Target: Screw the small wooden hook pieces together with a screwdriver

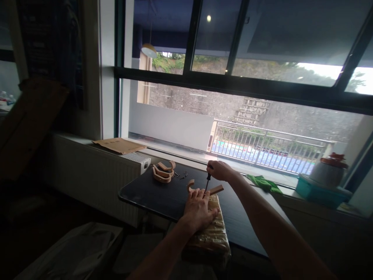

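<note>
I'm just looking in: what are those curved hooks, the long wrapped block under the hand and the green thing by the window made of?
Curved hooks: probably wood, smooth and matte, from the pale tan colour.
Wrapped block: outside looks like clear plastic or tape, given its shiny wrinkles; the core is unclear.
Green thing: likely cloth, dull and softly folded.
</note>
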`<state>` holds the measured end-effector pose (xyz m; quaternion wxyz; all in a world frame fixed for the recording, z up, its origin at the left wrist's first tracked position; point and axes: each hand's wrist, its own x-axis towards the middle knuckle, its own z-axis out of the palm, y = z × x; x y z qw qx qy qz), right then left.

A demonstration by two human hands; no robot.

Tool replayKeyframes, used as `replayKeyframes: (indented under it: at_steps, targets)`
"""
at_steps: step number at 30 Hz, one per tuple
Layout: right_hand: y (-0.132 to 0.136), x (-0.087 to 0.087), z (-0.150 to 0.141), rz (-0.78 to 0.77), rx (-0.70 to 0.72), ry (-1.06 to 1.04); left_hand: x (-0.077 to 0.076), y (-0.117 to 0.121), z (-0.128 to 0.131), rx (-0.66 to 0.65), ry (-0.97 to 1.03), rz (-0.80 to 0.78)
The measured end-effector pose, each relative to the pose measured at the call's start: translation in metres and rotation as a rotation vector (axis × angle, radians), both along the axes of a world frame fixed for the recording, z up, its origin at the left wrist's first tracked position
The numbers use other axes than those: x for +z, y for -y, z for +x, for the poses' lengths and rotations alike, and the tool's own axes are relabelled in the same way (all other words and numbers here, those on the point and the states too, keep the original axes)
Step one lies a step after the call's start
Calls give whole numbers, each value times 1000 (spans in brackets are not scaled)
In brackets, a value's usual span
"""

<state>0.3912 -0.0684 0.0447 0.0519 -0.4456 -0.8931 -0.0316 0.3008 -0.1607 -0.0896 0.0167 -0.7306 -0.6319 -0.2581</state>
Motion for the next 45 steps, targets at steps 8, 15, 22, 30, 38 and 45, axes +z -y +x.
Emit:
replayKeyframes:
  at_steps: [8,15,22,30,38,45]
  targets:
    - [0,-2,-1,12,-33,-8,2,2,0,7,0,-12]
    - [0,5,2,-21,42,14,0,0,0,4,-1,-10]
    - [-1,-2,0,-15,-7,-8,0,0,1,2,11,-14]
    - [1,7,0,-49,31,-9,-1,1,0,-1,8,-2]
    - [-2,-3,-5,4,-6,-8,-1,0,0,-2,17,-9]
    - [-2,6,0,-63,-8,1,1,1,0,-6,7,6]
